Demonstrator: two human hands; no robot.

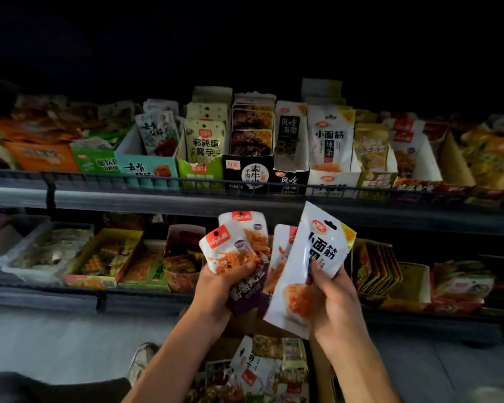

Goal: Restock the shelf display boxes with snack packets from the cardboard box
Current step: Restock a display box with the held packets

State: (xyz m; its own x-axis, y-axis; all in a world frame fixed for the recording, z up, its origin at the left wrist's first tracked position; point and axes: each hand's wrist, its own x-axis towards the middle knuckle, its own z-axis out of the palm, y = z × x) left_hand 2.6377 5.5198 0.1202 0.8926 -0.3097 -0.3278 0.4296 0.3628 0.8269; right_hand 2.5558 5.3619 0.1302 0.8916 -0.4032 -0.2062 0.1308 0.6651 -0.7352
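Right now the person is standing at the shelves with both hands full, and the risk I am seeing is a mix-up or a spill. Their left hand is curling round a loose fan of small white-and-orange snack packets with a purple packet squeezed underneath, the thumb pressing across the front of them; that bundle is splaying at the top, so any reach upward could be letting one slide out toward the floor or back into the open cardboard box below, which is holding more packets. Their right hand is pinching a bigger white packet near its middle, with another white packet tucked just behind it, so the two may be going in together by mistake. The matching white display box is sitting on the upper shelf, just beside a black one and already fairly packed, so pushing another packet in could be crumpling the front ones or tipping them over the wire rail. The dim light is also making the labels easy to misread.
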